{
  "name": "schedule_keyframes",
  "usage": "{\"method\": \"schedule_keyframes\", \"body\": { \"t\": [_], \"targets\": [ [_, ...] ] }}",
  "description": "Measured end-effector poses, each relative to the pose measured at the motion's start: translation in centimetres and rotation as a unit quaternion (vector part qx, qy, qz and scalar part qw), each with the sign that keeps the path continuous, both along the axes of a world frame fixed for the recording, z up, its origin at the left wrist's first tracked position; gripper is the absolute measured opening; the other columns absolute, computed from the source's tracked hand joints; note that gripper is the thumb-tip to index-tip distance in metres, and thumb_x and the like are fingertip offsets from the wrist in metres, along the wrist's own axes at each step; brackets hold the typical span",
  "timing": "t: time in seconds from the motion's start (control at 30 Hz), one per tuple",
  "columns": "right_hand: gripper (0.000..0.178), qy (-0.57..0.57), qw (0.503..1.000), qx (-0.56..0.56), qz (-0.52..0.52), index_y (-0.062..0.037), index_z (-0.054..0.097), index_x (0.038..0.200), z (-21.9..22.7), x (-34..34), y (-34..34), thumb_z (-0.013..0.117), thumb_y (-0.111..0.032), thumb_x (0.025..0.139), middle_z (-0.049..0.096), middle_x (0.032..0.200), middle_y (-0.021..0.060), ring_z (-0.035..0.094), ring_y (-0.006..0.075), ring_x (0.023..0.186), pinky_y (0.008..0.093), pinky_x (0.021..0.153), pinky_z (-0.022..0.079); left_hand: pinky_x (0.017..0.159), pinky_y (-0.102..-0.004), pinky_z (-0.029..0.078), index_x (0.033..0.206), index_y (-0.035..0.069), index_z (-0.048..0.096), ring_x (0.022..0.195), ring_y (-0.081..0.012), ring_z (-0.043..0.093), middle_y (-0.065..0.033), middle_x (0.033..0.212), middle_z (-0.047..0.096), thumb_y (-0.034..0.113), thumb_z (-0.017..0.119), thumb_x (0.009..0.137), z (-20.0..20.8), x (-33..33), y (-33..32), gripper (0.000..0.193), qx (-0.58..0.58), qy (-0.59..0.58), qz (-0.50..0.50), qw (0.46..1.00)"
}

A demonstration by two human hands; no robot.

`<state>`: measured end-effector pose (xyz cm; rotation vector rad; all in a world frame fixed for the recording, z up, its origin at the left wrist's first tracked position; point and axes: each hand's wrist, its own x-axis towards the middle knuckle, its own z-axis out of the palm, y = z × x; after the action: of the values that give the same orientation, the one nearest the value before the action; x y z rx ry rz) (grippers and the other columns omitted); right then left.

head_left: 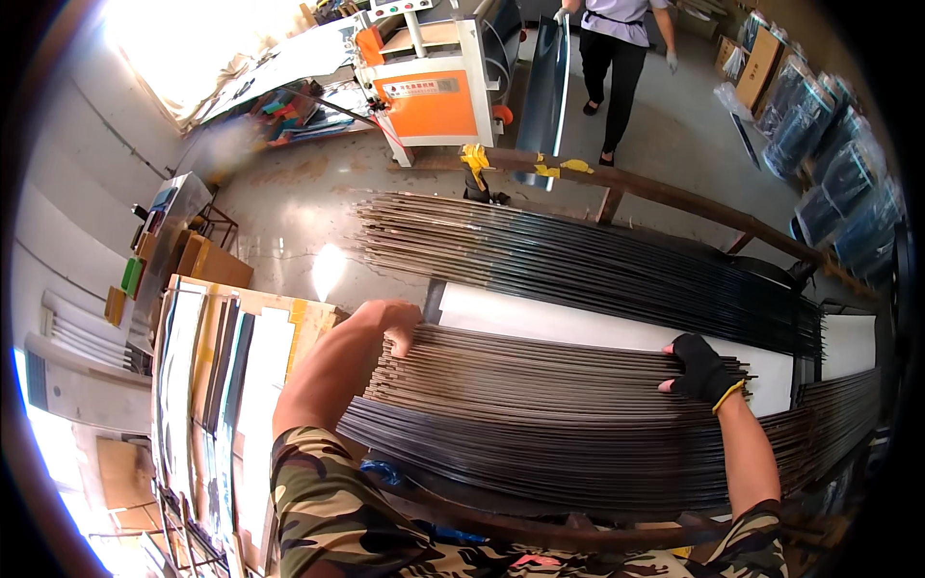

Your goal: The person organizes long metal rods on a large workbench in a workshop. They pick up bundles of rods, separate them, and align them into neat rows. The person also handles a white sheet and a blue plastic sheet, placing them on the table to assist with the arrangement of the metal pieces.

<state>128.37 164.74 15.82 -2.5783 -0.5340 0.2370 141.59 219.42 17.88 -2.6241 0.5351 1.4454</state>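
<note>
Between my two hands lies a wide layer of thin brownish metal rods [540, 376], side by side over a white panel [568, 324]. My left hand [387, 320] is bare; its fingers curl down over the far edge of these rods near their left end, with the fingertips partly hidden. At the right end, my right hand [705, 370] wears a black fingerless glove with a yellow cuff. Its thumb and fingertips grip across the rods from above. Darker rods [597, 270] form another bundle beyond the panel, and more dark rods [540, 458] lie nearer to me.
A brown rail [665, 189] with yellow tape runs behind the rods. Farther back stand an orange and white machine [434, 101] and a person [617, 67] holding a long dark sheet [542, 96]. To my left, strips lie on a wooden board [255, 361]. Wrapped rolls [805, 116] stand at right.
</note>
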Motion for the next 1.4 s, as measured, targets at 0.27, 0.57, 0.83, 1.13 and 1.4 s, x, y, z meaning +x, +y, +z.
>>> {"method": "schedule_keyframes", "body": {
  "t": [0.27, 0.57, 0.83, 1.13, 1.4],
  "targets": [
    [0.066, -0.012, 0.999, -0.027, 0.028, -0.0053, 0.063, 0.115, 0.0, 0.4, 1.4, 0.090, -0.028, 0.059, 0.060, 0.108, 0.0124, 0.055, 0.0315, 0.104, 0.0387, 0.096, 0.046, 0.071, -0.0402, 0.057, 0.091, 0.005, 0.076, 0.088, -0.0309, 0.071, -0.0155, 0.088, 0.072, 0.008, 0.076, 0.049, 0.3, -0.5, 0.0, 0.041, 0.011, -0.029, -0.018, 0.999],
    [0.064, 0.049, 0.998, 0.029, 0.039, -0.0072, 0.062, 0.123, -0.6, 2.1, 6.3, 0.085, -0.024, 0.065, 0.063, 0.115, 0.0137, 0.059, 0.0319, 0.110, 0.0381, 0.097, 0.047, 0.074, -0.0423, 0.055, 0.094, 0.014, 0.071, 0.087, -0.0312, 0.069, -0.0103, 0.086, 0.072, 0.018, 0.078, 0.059, 1.0, -1.6, 1.6, 0.036, -0.003, -0.174, -0.037, 0.984],
    [0.047, -0.035, 0.995, -0.093, 0.009, -0.0063, 0.061, 0.117, 2.8, 0.2, 6.8, 0.074, -0.015, 0.072, 0.068, 0.098, 0.0173, 0.067, 0.0353, 0.089, 0.0422, 0.080, 0.054, 0.078, -0.0434, 0.053, 0.089, 0.011, 0.072, 0.089, -0.0328, 0.067, -0.0134, 0.086, 0.070, 0.016, 0.074, 0.066, 6.4, -1.5, -1.6, 0.023, -0.031, -0.266, -0.058, 0.962],
    [0.023, -0.215, 0.973, -0.082, 0.036, -0.0076, 0.063, 0.110, 1.4, 0.5, 7.4, 0.050, -0.018, 0.094, 0.066, 0.073, 0.0140, 0.067, 0.0311, 0.067, 0.0415, 0.057, 0.054, 0.080, -0.0445, 0.052, 0.086, 0.008, 0.072, 0.092, -0.0355, 0.065, -0.0178, 0.090, 0.069, 0.016, 0.072, 0.072, 14.5, -6.0, -16.2, 0.016, -0.273, -0.404, -0.070, 0.870],
    [0.008, -0.426, 0.901, -0.087, -0.010, -0.0077, 0.062, 0.082, 15.4, -6.5, 3.2, 0.065, -0.015, 0.079, 0.059, 0.063, 0.0091, 0.065, 0.0236, 0.059, 0.0404, 0.051, 0.053, 0.080, -0.0446, 0.052, 0.087, 0.007, 0.072, 0.092, -0.0356, 0.065, -0.0178, 0.091, 0.069, 0.017, 0.071, 0.074, 12.9, -15.6, -32.3, 0.017, -0.405, -0.300, -0.180, 0.844]
  ]
}}
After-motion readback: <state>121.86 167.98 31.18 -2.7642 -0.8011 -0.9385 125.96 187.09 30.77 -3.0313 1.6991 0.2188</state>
